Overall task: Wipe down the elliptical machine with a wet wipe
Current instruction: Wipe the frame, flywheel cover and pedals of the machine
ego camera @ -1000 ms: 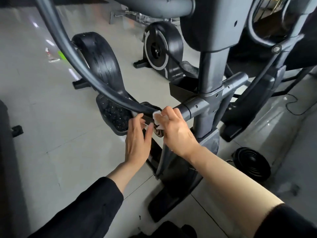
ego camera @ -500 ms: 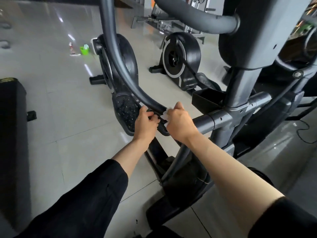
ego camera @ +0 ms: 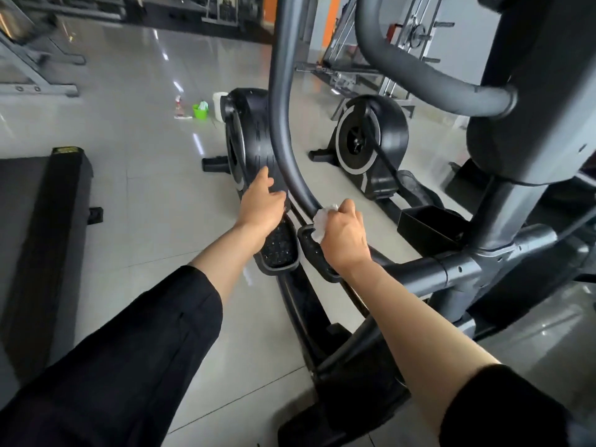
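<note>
Head view: right hand [ego camera: 345, 238] gripping crumpled white wet wipe [ego camera: 322, 221], pressing it against curved dark grey metal elliptical arm [ego camera: 283, 146]. Left hand [ego camera: 262, 206], fingers relaxed and spread, hovering left of arm, over black studded pedal [ego camera: 279, 250].

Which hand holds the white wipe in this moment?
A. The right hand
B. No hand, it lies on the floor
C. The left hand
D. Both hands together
A: the right hand grips the white wipe at the curved bar; the left hand holds nothing.
</note>
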